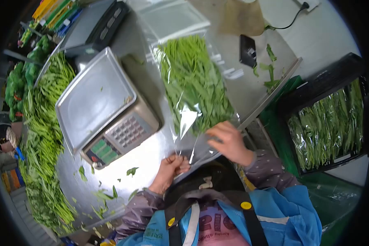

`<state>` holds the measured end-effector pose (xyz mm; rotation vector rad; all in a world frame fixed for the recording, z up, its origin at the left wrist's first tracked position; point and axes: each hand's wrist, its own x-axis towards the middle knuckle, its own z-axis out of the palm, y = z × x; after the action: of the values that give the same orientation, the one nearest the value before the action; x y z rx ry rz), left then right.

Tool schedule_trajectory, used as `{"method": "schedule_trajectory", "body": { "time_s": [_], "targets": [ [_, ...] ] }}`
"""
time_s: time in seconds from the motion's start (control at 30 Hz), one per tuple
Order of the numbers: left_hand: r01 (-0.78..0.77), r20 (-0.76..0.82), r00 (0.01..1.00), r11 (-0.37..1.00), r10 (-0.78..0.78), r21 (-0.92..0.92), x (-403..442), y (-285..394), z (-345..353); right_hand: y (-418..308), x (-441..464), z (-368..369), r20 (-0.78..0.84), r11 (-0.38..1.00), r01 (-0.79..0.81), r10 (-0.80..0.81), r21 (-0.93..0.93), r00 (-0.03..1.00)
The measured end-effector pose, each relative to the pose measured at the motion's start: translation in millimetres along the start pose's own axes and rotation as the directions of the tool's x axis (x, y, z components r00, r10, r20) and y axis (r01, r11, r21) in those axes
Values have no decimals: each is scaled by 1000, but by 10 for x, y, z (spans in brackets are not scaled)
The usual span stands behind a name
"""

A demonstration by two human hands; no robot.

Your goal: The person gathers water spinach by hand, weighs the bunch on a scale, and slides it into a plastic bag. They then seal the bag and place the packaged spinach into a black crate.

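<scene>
A clear plastic bag (188,119) full of leafy greens (192,74) lies on the metal table in front of me, stems at the far end and leaves toward me. My left hand (172,170) pinches the bag's near edge between thumb and fingers. At the leafy end, my right hand (229,141) is over the bag's right near corner, its thumb and fingers apart. Whether its fingertips press on the plastic I cannot tell. Beyond the greens, a stack of flat clear bags (174,18) lies on the table.
Left of the bag stands a weighing scale (98,98) with a bare metal pan. A long heap of loose greens (45,143) lines the left edge. A phone (247,50) lies at the back right. To the right, a black crate (322,69) holds bagged greens.
</scene>
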<state>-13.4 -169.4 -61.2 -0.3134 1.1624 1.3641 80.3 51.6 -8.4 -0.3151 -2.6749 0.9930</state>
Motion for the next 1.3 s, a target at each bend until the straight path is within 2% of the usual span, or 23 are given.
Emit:
{"method": "schedule_trajectory", "body": {
  "time_s": [0.03, 0.1, 0.3, 0.5, 0.6, 0.7, 0.73, 0.77, 0.8, 0.83, 0.87, 0.9, 0.93, 0.97, 1.03, 1.07, 1.17, 1.3],
  "targets": [
    [-2, 16, 1000, 1000, 2, -9, -15, 9, -24, -104, -25, 142, 91, 997, 77, -77, -1, 993],
    [-8, 4, 1000, 1000, 8, -5, -59, 21, -20, -256, -45, 392, 148, 985, 170, -167, -6, 975],
    [-4, -16, 1000, 998, 3, -55, -86, 14, -44, -412, -108, 625, 193, 947, 310, -290, -84, 938],
    [18, 2, 1000, 998, -18, -54, -83, 17, -46, -497, -117, 638, 177, 853, 484, -454, -196, 873],
    [6, -27, 1000, 1000, -7, -11, -90, 54, -10, -511, -132, 671, 174, 831, 514, -485, -214, 857],
    [-22, -30, 999, 999, 22, -23, -24, 43, -70, -500, -155, 611, 218, 798, 571, -533, -191, 818],
    [-83, -89, 993, 996, 81, -16, -10, 67, -77, -456, -256, 601, 260, 772, 597, -544, -216, 798],
    [-145, -149, 978, 989, 143, -6, 2, 86, -75, -364, -403, 564, 258, 775, 591, -537, -225, 803],
    [-172, -115, 977, 982, 180, 77, -20, 79, -67, -242, -566, 502, 258, 832, 526, -477, -177, 840],
    [-171, -113, 977, 983, 179, 73, -17, 88, -45, -156, -661, 440, 267, 880, 459, -417, -123, 869],
    [-128, -99, 985, 982, 142, 138, -25, 74, -23, -139, -666, 358, 274, 879, 462, -419, -116, 866],
    [-78, -96, 990, 976, 99, 205, -55, 50, -27, -154, -670, 290, 255, 914, 395, -362, -94, 897],
    [-96, -84, 990, 971, 117, 219, -58, 36, -44, -188, -646, 255, 234, 943, 326, -302, -69, 924],
    [-89, -100, 989, 972, 113, 219, -78, 22, -59, -233, -569, 278, 235, 944, 326, -305, -53, 923],
    [-110, -68, 990, 983, 121, 144, -98, 19, -59, -360, -306, 384, 83, 950, 312, -310, -7, 947],
    [-114, -91, 988, 990, 121, 83, -132, 39, -17, -424, -216, 412, 118, 953, 302, -302, 23, 946],
    [-119, -117, 985, 992, 124, 48, -186, 76, 7, -502, -112, 599, 156, 939, 344, -340, 5, 927],
    [-143, -125, 981, 989, 146, 39, -204, 59, 28, -542, -102, 695, 134, 900, 421, -406, -110, 904]
  ]
}}
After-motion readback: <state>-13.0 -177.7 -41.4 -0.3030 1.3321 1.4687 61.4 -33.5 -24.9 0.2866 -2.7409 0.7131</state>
